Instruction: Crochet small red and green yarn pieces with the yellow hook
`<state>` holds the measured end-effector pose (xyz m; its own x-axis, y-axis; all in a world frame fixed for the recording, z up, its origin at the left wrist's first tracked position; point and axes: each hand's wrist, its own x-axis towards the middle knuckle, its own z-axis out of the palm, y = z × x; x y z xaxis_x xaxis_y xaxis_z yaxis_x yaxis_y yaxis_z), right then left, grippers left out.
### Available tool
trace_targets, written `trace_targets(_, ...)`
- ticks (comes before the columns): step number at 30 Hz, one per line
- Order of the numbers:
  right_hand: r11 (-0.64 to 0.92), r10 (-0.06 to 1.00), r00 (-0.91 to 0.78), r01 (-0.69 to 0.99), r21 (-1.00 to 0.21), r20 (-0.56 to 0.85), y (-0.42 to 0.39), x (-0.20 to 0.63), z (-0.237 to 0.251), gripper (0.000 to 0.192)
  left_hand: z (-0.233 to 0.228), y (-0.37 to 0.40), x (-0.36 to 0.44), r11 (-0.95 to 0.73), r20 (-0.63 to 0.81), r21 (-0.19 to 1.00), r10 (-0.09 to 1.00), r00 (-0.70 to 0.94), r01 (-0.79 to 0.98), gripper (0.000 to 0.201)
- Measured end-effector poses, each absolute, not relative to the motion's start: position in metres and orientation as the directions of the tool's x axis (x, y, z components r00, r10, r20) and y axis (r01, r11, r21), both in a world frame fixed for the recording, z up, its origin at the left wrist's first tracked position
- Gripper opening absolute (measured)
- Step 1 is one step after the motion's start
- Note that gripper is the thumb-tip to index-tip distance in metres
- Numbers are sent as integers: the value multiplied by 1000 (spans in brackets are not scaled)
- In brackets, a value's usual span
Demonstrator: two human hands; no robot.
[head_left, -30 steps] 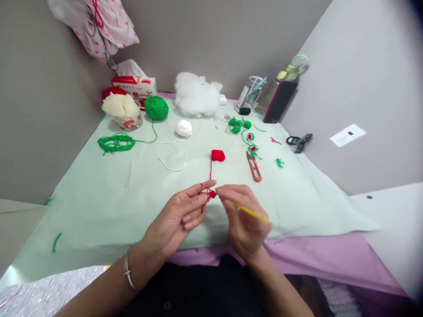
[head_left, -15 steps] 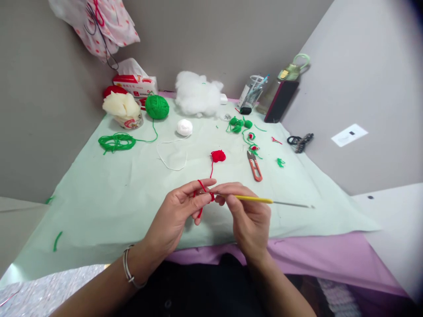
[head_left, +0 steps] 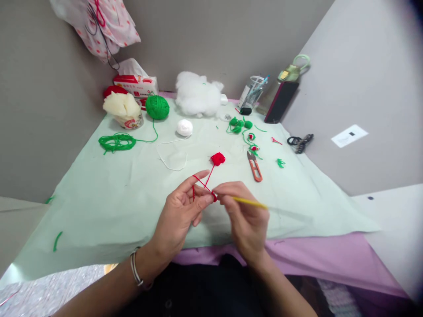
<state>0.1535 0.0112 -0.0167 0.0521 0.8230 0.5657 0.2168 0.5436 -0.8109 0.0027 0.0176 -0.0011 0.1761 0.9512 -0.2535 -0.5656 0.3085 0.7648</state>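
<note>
A person sits at a tabletop (head_left: pixel 99 207) covered with a pale green cloth, seen from above through a head camera. Both hands meet low in the centre of the view. The left hand (head_left: pixel 180 215) has its fingers partly curled, with red yarn (head_left: pixel 201 184) looped over the raised forefinger and a tiny red crochet piece (head_left: pixel 214 197) pinched at the fingertips. The right hand (head_left: pixel 246 220) is closed around a yellow-handled crochet hook (head_left: pixel 249 202), whose working end meets the red piece; the shaft points away toward 3 o'clock.

From the hands, the red strand runs toward 12 o'clock to a small red yarn ball (head_left: pixel 218 158) lying on the cloth just beyond them. Orange thread snips (head_left: pixel 254 166) lie at about 1 o'clock from the hands, beside the red ball. Farther off at 1 o'clock are small green crocheted pieces (head_left: pixel 238 125) and loose green yarn scraps (head_left: pixel 280 163). At 12 o'clock sit a small white yarn ball (head_left: pixel 184 127) with a loose white strand, and behind it a heap of white stuffing (head_left: pixel 197 94). At 11 o'clock lie a green yarn ball (head_left: pixel 157 107), a tangle of green yarn (head_left: pixel 116 142), a cup holding cream-coloured material (head_left: pixel 124 110) and a tissue box (head_left: pixel 135 83). At 2 o'clock, by the wall, stand a clear pen holder (head_left: pixel 253 92) and a dark phone (head_left: pixel 280 102) propped upright. Nothing lies between the hands and the red ball apart from the yarn itself.
</note>
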Motion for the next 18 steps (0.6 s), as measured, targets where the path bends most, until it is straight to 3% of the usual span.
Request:
trace_targets(3,642,719,12,372,-671,694,8,148,-21,32,-1,16,5,347,-272,748,938,215,-566,50)
trace_targets(5,617,755,64,272,-739,653,8,148,-21,29,-1,17,2,402,-296,728,915,274,-555,45)
trace_targets(8,463,883,85,-2,-886,461,12,154,-18,20,0,19,-5,431,-295,729,899,324,-533,37)
trace_targets(11,373,928,42,-122,-920,371,13,160,-14,22,1,18,-10,411,-276,756,906,322,-510,30)
trace_targets(14,483,873,20,91,-871,487,9,162,-13,24,2,16,-10,365,-256,789,926,277,-494,31)
trace_targets(18,739,640,-226,443,-507,735,4,160,-20,34,2,14,-5,329,-250,783,944,217,-527,43)
